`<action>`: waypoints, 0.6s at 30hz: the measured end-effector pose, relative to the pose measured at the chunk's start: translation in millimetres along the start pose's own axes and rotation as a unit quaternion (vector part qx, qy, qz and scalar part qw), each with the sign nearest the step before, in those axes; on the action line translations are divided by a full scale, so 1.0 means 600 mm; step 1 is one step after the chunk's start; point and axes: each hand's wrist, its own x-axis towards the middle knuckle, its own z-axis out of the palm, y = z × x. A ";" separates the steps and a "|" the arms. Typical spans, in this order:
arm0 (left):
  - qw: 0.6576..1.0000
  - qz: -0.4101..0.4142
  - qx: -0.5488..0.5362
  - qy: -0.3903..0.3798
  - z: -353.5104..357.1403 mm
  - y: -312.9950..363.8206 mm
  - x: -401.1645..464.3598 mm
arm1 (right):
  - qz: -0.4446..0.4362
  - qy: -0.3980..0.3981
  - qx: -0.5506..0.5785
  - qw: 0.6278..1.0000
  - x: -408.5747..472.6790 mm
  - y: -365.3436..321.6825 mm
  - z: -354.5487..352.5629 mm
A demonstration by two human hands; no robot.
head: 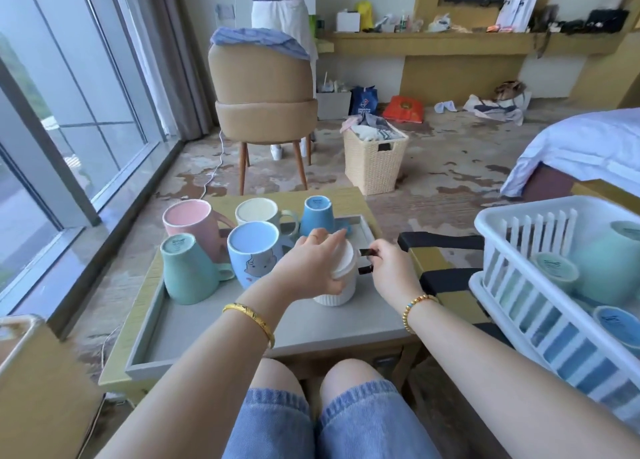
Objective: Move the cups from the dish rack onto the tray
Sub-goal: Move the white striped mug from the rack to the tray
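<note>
A white ribbed cup (337, 290) stands upside down on the grey tray (207, 327). My left hand (313, 264) grips its upturned base from the left. My right hand (389, 266) pinches the cup's black handle (365, 261). Five more cups stand upside down at the tray's far left: pink (194, 221), cream (258, 212), blue (317, 214), green (187, 271) and a light blue one with a cartoon print (256, 254). The white dish rack (526, 278) at the right holds a large green cup (607, 261), a smaller green cup (554, 268) and a blue cup (616, 323).
The tray lies on a low wooden table (360, 198). A black-strapped object (446, 261) sits between tray and rack. Beyond the table are a tan chair (263, 91), a wicker basket (374, 160), a bed (581, 146) and a standing person (277, 4). A window runs along the left.
</note>
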 end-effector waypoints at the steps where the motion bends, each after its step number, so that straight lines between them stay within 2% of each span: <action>1: 1.000 0.001 0.002 0.000 0.002 -0.003 0.006 | 0.005 -0.002 0.003 1.000 0.005 0.002 0.004; 5: 1.000 0.013 -0.007 0.001 0.005 -0.012 0.025 | 0.041 0.001 0.042 0.998 0.017 0.010 0.014; 7: 0.999 0.038 0.027 0.015 0.004 -0.014 0.027 | 0.060 0.009 0.067 0.996 0.016 0.008 0.017; 9: 0.994 0.060 0.074 0.046 0.003 -0.018 0.022 | 0.072 0.023 0.075 0.994 0.013 0.002 0.022; 11: 0.991 0.054 0.078 0.099 -0.001 -0.023 0.011 | 0.040 0.035 0.077 0.996 0.005 -0.009 0.026; 14: 0.977 -0.022 0.080 0.196 -0.019 -0.042 -0.006 | -0.065 0.008 0.062 0.996 -0.008 -0.033 0.035; 16: 0.963 -0.100 0.089 0.236 -0.033 -0.062 -0.019 | -0.072 -0.044 0.013 0.996 -0.010 -0.046 0.042; 18: 0.954 -0.167 0.103 0.225 -0.042 -0.080 -0.033 | -0.052 -0.066 -0.024 0.996 -0.008 -0.054 0.049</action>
